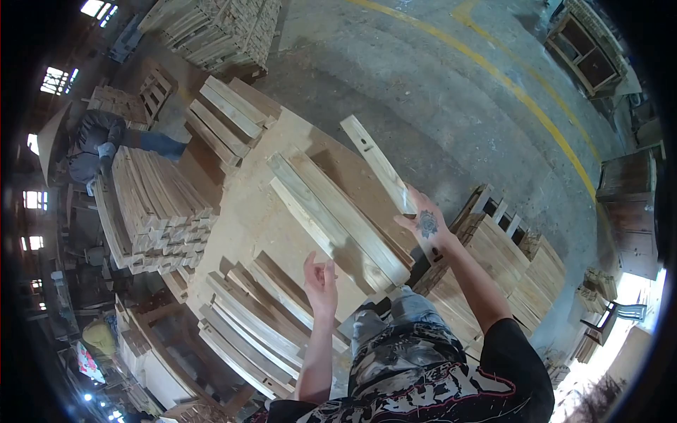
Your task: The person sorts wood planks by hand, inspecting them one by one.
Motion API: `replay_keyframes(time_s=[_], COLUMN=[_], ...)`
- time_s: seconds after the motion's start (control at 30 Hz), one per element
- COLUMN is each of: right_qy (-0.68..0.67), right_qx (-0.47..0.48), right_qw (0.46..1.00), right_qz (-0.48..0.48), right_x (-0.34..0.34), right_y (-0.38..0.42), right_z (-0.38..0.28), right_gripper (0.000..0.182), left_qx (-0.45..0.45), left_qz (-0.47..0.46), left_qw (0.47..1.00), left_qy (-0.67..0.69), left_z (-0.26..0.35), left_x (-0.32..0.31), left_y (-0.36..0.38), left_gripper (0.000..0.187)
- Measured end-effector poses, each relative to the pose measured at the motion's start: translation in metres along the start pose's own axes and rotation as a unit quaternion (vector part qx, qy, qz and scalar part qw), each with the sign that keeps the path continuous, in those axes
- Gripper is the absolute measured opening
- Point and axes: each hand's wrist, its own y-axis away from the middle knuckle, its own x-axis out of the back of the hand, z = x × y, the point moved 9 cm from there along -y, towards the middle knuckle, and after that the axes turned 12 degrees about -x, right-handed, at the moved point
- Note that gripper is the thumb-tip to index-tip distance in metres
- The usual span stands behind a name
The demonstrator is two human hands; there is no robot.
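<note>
My right hand (426,220) grips the near end of a pale wooden slat (377,161). Slots show near both ends of this slat, which slants up and away past the table's right edge. Left of it, a few long boards (338,218) lie side by side on the plywood tabletop (247,201). My left hand (321,278) hovers by the near part of these boards, fingers partly bent and apart, holding nothing. Below and left of that hand, several more slats (243,317) are spread on the table.
A tall stack of slats (151,204) stands at the left, with a person in a conical hat (95,144) behind it. More pieces (229,116) lie at the table's far end. Stacked panels (501,264) sit by my right side. A yellow line (522,92) crosses the floor.
</note>
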Motion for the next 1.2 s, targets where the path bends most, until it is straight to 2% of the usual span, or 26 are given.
replay_keyframes(time_s=[0.03,0.1,0.17,0.2,0.3,0.4,0.43,0.53,0.6,0.67,0.77,0.8,0.9,0.97,1.03,1.07,1.17,1.2], right_qy=[-0.008,0.005,0.046,0.045,0.076,0.103,0.090,0.009,-0.091,-0.132,-0.215,-0.246,-0.240,-0.269,-0.296,-0.277,-0.246,-0.233], right_qx=[0.000,0.017,0.047,0.026,0.044,0.104,0.092,0.053,0.016,-0.025,-0.052,-0.057,-0.096,-0.118,-0.139,-0.127,-0.118,-0.095], right_qw=[1.000,1.000,0.997,0.995,0.994,0.985,0.989,0.998,0.995,0.990,0.971,0.961,0.948,0.930,0.905,0.916,0.938,0.954], right_qz=[-0.009,-0.025,-0.038,-0.081,-0.066,0.091,0.072,0.013,-0.033,-0.031,-0.086,-0.113,-0.183,-0.219,-0.271,-0.262,-0.214,-0.164], right_x=[-0.011,-0.034,-0.054,-0.068,-0.080,-0.067,-0.068,-0.062,-0.054,-0.048,-0.060,-0.067,-0.075,-0.061,-0.066,-0.070,-0.073,-0.072], right_y=[-0.009,-0.023,-0.026,-0.032,-0.041,-0.049,-0.052,-0.052,-0.044,-0.036,-0.041,-0.043,-0.045,-0.030,-0.019,-0.020,-0.025,-0.027], right_z=[0.014,0.031,0.038,0.043,0.043,0.039,0.047,0.054,0.053,0.055,0.063,0.066,0.061,0.042,0.033,0.033,0.039,0.035], right_gripper=[0.087,0.087,0.087,0.082,0.070,0.058,0.055,0.052,0.053,0.057,0.065,0.068,0.061,0.071,0.076,0.077,0.079,0.074], left_qx=[0.027,0.074,0.092,0.132,0.100,0.125,0.131,0.258,0.266,0.271,0.151,0.174,0.191,0.177,0.179,0.168,0.148,0.154], left_qz=[0.017,-0.008,-0.025,-0.061,-0.114,-0.098,-0.093,-0.097,-0.052,-0.016,-0.067,-0.048,-0.040,-0.051,-0.059,-0.055,-0.083,-0.090], left_qw=[0.999,0.997,0.995,0.989,0.988,0.984,0.982,0.931,0.931,0.929,0.953,0.956,0.961,0.962,0.956,0.967,0.970,0.965], left_qy=[-0.022,-0.014,-0.015,-0.003,0.023,0.077,0.095,0.240,0.245,0.251,0.255,0.230,0.199,0.200,0.223,0.183,0.176,0.190], left_z=[-0.022,-0.059,-0.073,-0.078,-0.097,-0.108,-0.110,-0.101,-0.096,-0.085,-0.099,-0.055,-0.073,-0.081,-0.085,-0.085,-0.087,-0.090], left_x=[0.008,0.006,-0.006,-0.015,-0.045,-0.053,-0.056,-0.068,-0.074,-0.081,-0.105,-0.096,-0.099,-0.100,-0.104,-0.102,-0.097,-0.093], left_y=[0.003,0.009,0.018,0.022,0.027,0.034,0.035,0.042,0.036,0.032,0.022,0.015,0.016,0.014,0.017,0.017,0.019,0.021], left_gripper=[0.055,0.060,0.059,0.066,0.070,0.077,0.079,0.085,0.085,0.087,0.092,0.105,0.118,0.129,0.128,0.128,0.127,0.121])
